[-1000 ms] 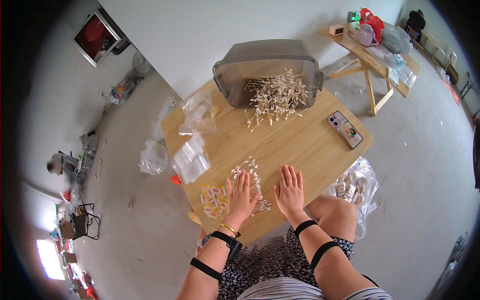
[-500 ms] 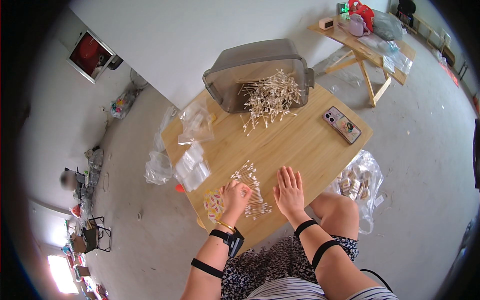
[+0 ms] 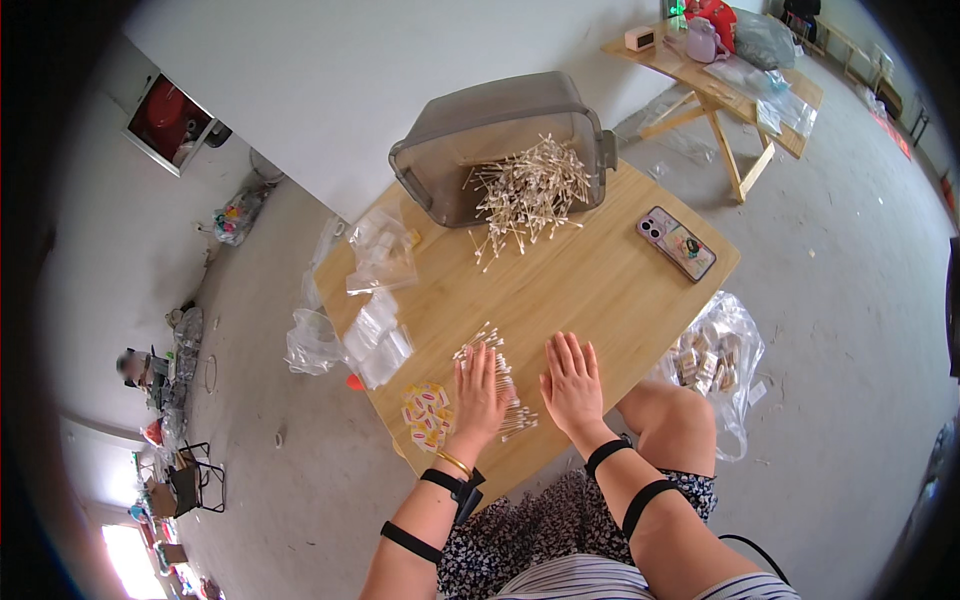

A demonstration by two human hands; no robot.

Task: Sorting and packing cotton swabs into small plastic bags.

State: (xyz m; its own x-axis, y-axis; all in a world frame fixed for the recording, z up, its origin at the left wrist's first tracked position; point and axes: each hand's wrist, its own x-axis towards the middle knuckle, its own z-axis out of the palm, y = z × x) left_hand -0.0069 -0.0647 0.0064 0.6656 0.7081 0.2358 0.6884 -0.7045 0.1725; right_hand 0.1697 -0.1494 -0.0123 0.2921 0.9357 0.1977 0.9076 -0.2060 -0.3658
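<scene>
My left hand (image 3: 481,396) lies along the left side of a row of cotton swabs (image 3: 512,408), its fingers stretched out and pointing away from me. It covers part of the row; swab tips show beyond the fingers and to the right of the palm. My right hand (image 3: 573,385) rests flat on the bare wood to the right of the swabs, fingers extended, holding nothing. Beside my left wrist lies a patch of small yellow and white labels (image 3: 427,415) with pink marks. Farther back, a grey translucent bin (image 3: 430,185) on its side holds a heap of loose cotton swabs (image 3: 530,190), some spilling out.
Clear plastic bags (image 3: 378,340) lie along the left edge of the wooden table (image 3: 580,285). A phone (image 3: 676,243) sits at the right. Below that edge, a plastic bag of small packs (image 3: 715,360) stands by my knee. A second table (image 3: 690,75) holds bags.
My left hand has gone from curled fingers to stretched out, laid flat beside the swab row. The right hand stays flat in nearly the same spot. The whole view has shifted slightly.
</scene>
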